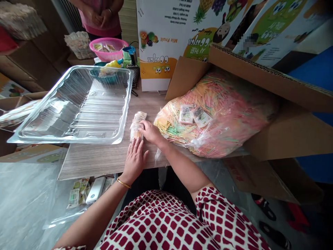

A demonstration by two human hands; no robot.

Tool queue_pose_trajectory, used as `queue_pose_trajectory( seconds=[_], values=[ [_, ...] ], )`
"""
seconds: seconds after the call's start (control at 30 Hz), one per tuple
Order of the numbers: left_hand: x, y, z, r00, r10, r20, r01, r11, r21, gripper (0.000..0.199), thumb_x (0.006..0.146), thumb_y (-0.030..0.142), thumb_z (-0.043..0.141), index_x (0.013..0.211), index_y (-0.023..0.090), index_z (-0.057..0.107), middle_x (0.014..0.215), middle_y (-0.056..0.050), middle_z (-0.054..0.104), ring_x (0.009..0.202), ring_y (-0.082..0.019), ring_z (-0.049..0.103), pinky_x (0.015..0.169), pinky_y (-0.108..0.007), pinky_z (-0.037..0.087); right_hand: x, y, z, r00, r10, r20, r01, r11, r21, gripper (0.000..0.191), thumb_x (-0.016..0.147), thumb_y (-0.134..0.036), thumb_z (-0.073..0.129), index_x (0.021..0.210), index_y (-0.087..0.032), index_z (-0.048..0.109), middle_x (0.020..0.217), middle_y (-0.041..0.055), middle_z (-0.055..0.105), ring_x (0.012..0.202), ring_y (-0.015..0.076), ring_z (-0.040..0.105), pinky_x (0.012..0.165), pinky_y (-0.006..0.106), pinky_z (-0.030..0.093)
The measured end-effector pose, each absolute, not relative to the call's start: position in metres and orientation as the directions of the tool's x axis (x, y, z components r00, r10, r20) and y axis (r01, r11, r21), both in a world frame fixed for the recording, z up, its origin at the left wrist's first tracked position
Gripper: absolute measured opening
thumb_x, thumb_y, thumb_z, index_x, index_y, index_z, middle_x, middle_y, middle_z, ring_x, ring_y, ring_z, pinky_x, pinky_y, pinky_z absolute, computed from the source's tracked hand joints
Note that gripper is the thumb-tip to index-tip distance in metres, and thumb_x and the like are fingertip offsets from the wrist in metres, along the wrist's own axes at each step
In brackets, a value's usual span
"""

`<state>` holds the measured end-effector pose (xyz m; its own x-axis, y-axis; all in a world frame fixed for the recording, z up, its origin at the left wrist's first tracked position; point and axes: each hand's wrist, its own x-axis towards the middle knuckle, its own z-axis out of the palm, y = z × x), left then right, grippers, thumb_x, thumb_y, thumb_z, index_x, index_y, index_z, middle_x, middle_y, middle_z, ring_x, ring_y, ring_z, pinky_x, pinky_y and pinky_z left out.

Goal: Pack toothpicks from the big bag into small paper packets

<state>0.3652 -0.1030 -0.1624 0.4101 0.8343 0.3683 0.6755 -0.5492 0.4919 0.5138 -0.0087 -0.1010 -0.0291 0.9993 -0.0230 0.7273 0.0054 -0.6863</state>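
"If the narrow stack of small printed paper packets (137, 125) serves as the landmark, what is the right hand (152, 133) doing?"

"Lying across the stack's right side, fingertips (142, 128) on the packets. Fingers lightly curved, not clenched. Cannot tell whether it has a firm grasp."

"And the left hand (134, 161)?"

"Released: flat on the wood-grain laminate tabletop (104, 159), fingers spread, just below the stack. Thin gold bangle (123, 183) on the wrist."

"Left of the stack?"

"Large clear ribbed plastic clamshell tray (75, 106), lying open, near the stack but not touching it."

"Right of the stack?"

"Bulging clear plastic bag of thin pink, yellow and green sticks (223, 114), set in an open brown corrugated cardboard box (281, 133). Two small printed packets (192, 115) lie on the bag."

"Beyond the stack?"

"Pink plastic basket (108, 48) holding a few packets, and a white carton printed with fruit (158, 45). Farther back, well apart, stands a co-worker in a pink top (100, 17), both hands clasped together."

"Nearer than the stack?"

"Past the table's near edge, on a clear plastic sheet (31, 194), lie more printed packets (75, 192) and a white rectangular object (95, 190), identity unclear."
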Motion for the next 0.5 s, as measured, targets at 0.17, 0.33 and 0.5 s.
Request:
queue_pose_trajectory(
  seconds=[0.17,0.33,0.5],
  values=[
    [0.377,-0.091,-0.177,0.408,0.844,0.350,0.776,-0.522,0.355,0.063,0.102,0.044,0.050,0.151,0.005,0.043,0.161,-0.023,0.033,0.155,-0.034,0.022,0.125,-0.054,0.018,0.558,-0.048,-0.087,0.069,0.992,0.107,0.786,0.012,-0.618,0.013,0.099,-0.025,0.057,0.093,-0.020,0.067,0.098,0.0029,0.072,0.088,0.0169,0.065,0.079,0.025,0.044],
    [0.378,-0.095,-0.175,0.412,0.828,0.379,0.761,-0.542,0.356,0.054,0.102,0.042,0.050,0.145,0.009,0.052,0.161,-0.022,0.035,0.154,-0.035,0.027,0.124,-0.055,0.018,0.671,-0.084,-0.054,0.396,0.889,0.228,0.789,-0.202,-0.580,0.019,0.099,-0.031,0.053,0.093,-0.021,0.068,0.088,0.0025,0.072,0.080,0.0179,0.063,0.074,0.026,0.043],
    [0.375,-0.101,-0.170,0.431,0.815,0.388,0.739,-0.566,0.366,0.048,0.102,0.039,0.051,0.142,0.012,0.054,0.159,-0.021,0.039,0.153,-0.034,0.028,0.124,-0.057,0.019,0.721,-0.069,-0.038,0.462,0.818,0.342,0.856,-0.311,-0.413,0.026,0.102,-0.026,0.045,0.099,-0.018,0.069,0.100,0.0076,0.073,0.090,0.0211,0.063,0.081,0.030,0.043]
  ],
)
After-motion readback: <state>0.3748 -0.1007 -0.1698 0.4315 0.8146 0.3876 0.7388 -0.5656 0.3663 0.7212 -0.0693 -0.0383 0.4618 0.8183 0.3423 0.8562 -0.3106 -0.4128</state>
